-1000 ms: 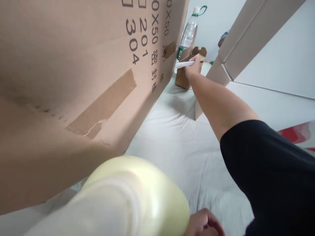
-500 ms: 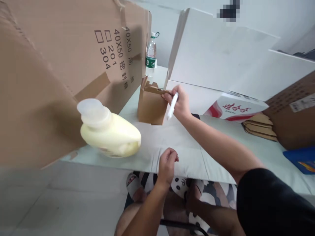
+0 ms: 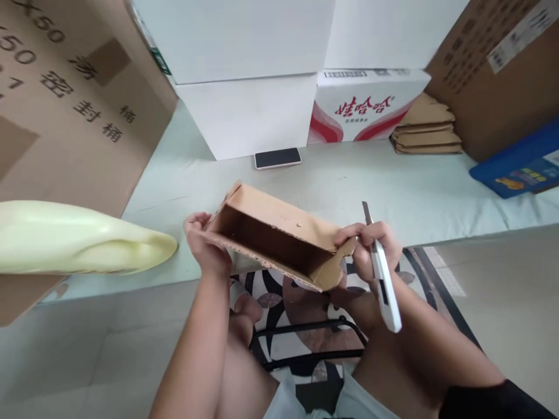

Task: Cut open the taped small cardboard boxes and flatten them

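Note:
A small open-topped cardboard box is tilted in the air over the table's near edge, its dark inside facing me. My left hand is closed around its left end. At the right end, my right hand pinches the box near a bent flap. The same right hand also grips a white utility knife, its short blade out and pointing away from me. To the left of the box lies the base of a pale yellow bottle, cut off by the frame's edge.
Large cardboard boxes stand at left and right. White boxes line the back, with a phone in front. A red-and-white carton, folded cardboard and a blue package sit at the right.
The cardboard box has been lifted off the table and brought nearer, tilted open side towards me. My left hand has taken hold of its left end. The view has swung right.

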`<act>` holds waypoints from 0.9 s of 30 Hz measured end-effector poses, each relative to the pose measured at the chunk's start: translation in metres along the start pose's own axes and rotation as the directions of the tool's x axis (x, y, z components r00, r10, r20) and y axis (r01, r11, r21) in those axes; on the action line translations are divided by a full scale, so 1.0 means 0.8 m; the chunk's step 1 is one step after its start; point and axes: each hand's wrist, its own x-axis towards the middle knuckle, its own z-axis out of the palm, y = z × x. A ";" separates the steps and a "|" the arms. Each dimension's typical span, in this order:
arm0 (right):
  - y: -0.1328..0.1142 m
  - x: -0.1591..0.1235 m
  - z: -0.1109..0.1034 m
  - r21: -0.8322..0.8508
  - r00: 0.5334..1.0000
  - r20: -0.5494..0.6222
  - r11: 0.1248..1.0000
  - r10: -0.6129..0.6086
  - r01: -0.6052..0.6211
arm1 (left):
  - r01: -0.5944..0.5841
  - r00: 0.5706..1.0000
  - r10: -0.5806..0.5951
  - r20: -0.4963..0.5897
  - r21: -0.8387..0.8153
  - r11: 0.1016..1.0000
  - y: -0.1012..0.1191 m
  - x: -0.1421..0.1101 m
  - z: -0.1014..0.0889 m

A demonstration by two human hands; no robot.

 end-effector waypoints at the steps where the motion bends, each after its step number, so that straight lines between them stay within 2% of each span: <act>1: 0.006 -0.001 -0.005 0.016 0.999 0.027 1.000 -0.020 0.019 | -0.048 0.999 0.048 0.004 -0.003 0.999 0.002 0.002 0.009; 4: 0.024 -0.004 -0.009 0.075 0.993 0.095 0.995 -0.070 0.063 | -0.211 0.976 0.210 0.055 0.013 0.977 0.006 0.004 0.034; 7: 0.039 -0.009 -0.005 0.122 0.991 0.130 0.992 -0.020 0.004 | -0.392 0.916 0.394 0.078 -0.029 0.919 0.009 0.008 0.052; 9: 0.043 -0.013 -0.002 0.168 0.989 0.142 0.984 0.031 -0.055 | -0.444 0.889 0.446 0.099 -0.051 0.895 0.012 0.010 0.060; 12: 0.043 -0.014 -0.001 0.237 0.982 0.146 0.960 0.118 -0.151 | -0.450 0.874 0.447 0.189 -0.029 0.893 0.013 0.009 0.065; 14: 0.041 -0.011 -0.001 0.226 0.981 0.144 0.960 0.133 -0.163 | -0.437 0.874 0.423 0.238 0.007 0.899 0.011 0.007 0.062; 17: 0.041 -0.004 -0.001 0.150 0.990 0.110 0.983 0.087 -0.103 | -0.450 0.864 0.427 0.267 0.028 0.893 0.005 0.005 0.053; 20: 0.038 -0.002 0.004 0.141 0.997 0.073 0.990 0.015 -0.025 | -0.490 0.827 0.489 0.279 -0.069 0.869 0.001 0.005 0.042; 24: 0.025 -0.009 0.009 0.224 0.997 0.009 0.972 -0.074 0.070 | -0.456 0.841 0.482 0.245 -0.156 0.876 0.003 0.001 0.031; 27: 0.013 -0.011 0.004 0.256 0.987 0.064 0.959 -0.144 0.123 | -0.482 0.855 0.493 0.163 -0.107 0.870 0.004 -0.005 0.026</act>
